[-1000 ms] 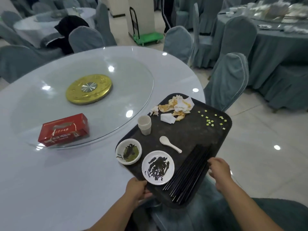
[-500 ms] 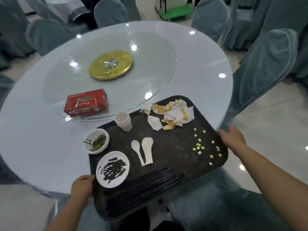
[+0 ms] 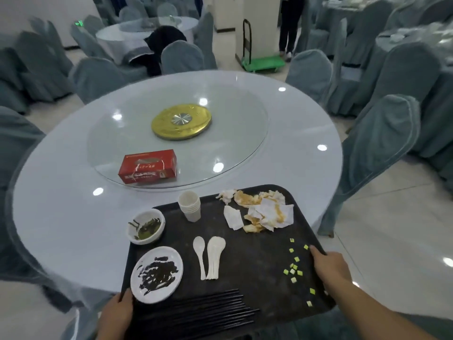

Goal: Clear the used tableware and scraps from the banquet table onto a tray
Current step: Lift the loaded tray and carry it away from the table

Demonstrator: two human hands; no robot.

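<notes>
The tray (image 3: 257,253) lies over the near right edge of the round table (image 3: 61,204), with the left hand (image 3: 117,312) gripping its near left corner and the right hand (image 3: 331,266) gripping its right rim. It carries a bowl (image 3: 145,227) and a plate (image 3: 157,274) on the left, stacked cups (image 3: 189,206) and crumpled napkins (image 3: 262,213) at the far side, two spoons (image 3: 210,256) in the middle, chopsticks (image 3: 203,307) along the near edge and green bits (image 3: 295,266) on the right. A red tissue box (image 3: 148,166) rests on the glass turntable (image 3: 220,143) beyond.
</notes>
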